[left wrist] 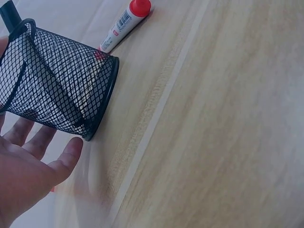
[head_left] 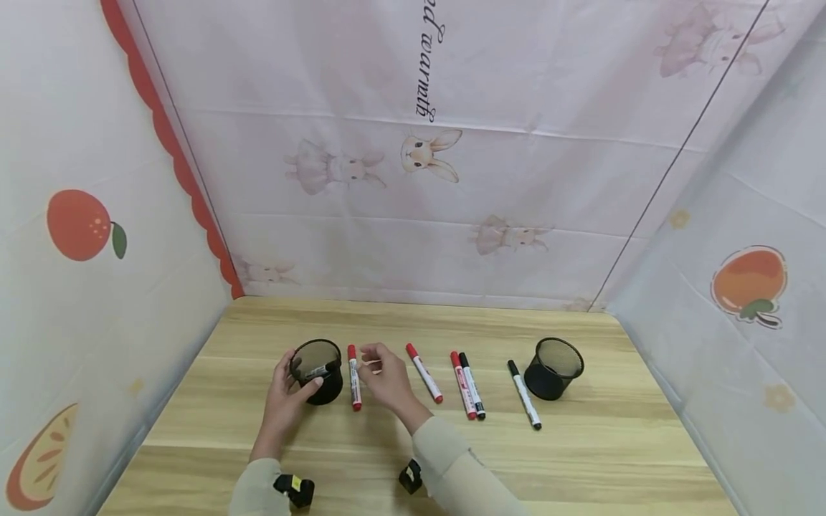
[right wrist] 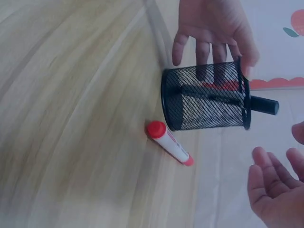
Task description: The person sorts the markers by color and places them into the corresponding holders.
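Note:
My left hand [head_left: 284, 405] grips a black mesh pen cup [left wrist: 57, 80] on its left side, the thumb near the rim and the fingers around the far side. A marker with a black end [right wrist: 264, 105] leans inside the cup and pokes out above the rim. Right of the cup, a red-capped whiteboard marker [head_left: 354, 378] lies on the table. My right hand [head_left: 385, 376] hovers just beside that marker with loosely bent fingers and nothing between them; the right wrist view shows this hand's fingers [right wrist: 273, 178] apart from both cup and marker.
Farther right on the wooden table [head_left: 361, 466] lie another red marker [head_left: 424, 373], a red one [head_left: 462, 385] and a black one [head_left: 472, 385] side by side, and a black-capped marker [head_left: 525, 395]. A second mesh cup [head_left: 548, 380] stands beside it. Printed cloth walls [head_left: 387, 258] enclose the table.

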The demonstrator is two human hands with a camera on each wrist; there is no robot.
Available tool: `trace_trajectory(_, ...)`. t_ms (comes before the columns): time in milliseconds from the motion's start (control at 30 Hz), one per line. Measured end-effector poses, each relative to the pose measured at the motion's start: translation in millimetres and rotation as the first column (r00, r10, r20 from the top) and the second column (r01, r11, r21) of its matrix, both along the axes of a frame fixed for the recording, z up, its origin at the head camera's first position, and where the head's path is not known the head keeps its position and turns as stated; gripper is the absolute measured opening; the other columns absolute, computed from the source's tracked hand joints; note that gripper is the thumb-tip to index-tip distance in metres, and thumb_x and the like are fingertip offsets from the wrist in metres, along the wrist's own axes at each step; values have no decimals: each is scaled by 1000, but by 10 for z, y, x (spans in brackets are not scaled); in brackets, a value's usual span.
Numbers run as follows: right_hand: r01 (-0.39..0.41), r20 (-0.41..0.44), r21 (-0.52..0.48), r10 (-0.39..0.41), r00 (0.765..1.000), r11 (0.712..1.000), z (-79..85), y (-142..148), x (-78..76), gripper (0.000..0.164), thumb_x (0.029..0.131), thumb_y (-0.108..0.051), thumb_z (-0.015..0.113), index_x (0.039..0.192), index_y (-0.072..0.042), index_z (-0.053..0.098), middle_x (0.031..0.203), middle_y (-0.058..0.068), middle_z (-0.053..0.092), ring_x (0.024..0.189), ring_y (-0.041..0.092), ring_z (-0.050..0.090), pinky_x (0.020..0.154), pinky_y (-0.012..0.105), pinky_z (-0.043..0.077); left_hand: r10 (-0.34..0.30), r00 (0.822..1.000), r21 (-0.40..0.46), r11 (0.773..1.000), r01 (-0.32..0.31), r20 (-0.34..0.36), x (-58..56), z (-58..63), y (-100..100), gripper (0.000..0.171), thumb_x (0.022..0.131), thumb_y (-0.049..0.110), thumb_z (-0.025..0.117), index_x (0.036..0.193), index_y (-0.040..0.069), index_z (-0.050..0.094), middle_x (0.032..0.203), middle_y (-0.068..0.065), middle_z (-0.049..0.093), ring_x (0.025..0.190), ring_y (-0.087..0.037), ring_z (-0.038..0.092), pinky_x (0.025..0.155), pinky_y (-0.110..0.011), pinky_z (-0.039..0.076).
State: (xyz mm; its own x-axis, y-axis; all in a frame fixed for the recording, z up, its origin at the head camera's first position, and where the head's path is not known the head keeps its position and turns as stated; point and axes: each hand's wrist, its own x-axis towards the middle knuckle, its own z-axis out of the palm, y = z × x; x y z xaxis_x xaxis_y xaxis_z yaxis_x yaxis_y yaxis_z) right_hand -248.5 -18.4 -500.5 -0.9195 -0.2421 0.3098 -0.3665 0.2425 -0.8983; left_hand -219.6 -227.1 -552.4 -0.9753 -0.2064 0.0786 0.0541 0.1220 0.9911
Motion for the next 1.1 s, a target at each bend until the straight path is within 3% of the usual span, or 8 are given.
trace_trajectory(400,3,115,23,-5,993,1000,21,326,72,33,88,-11,64,119,-4,57,106,10,60,93,24,61,74,27,51,-2,1000,-39,999,3,30,-15,23,10,85,83,23,72,149,17,17,148,-16,25,133,-37,22,106,-49,20)
trace_trajectory(633,29,96,111,-39,995,993,60,454,96,36,88,-12,64,122,-4,56,112,14,59,96,27,60,76,31,51,1,999,-37,999,1,53,-27,30,-8,86,83,28,72,149,23,17,148,-12,24,133,-36,23,106,-49,21)
trace_trajectory(800,43,55,175,-53,997,984,51,581,87,37,88,-11,63,122,-2,55,116,18,57,101,36,57,80,40,50,-1,999,-31,1000,2,49,-41,37,-12,85,83,27,72,148,21,18,148,-13,24,133,-36,23,106,-49,20)
trace_trajectory(1100,93,44,164,-102,994,982,-16,740,58,36,85,-8,64,120,-1,57,118,18,57,103,38,55,84,46,47,-38,998,-5,999,38,40,-35,52,-28,82,86,24,68,148,17,15,148,-15,21,134,-36,20,107,-49,19)
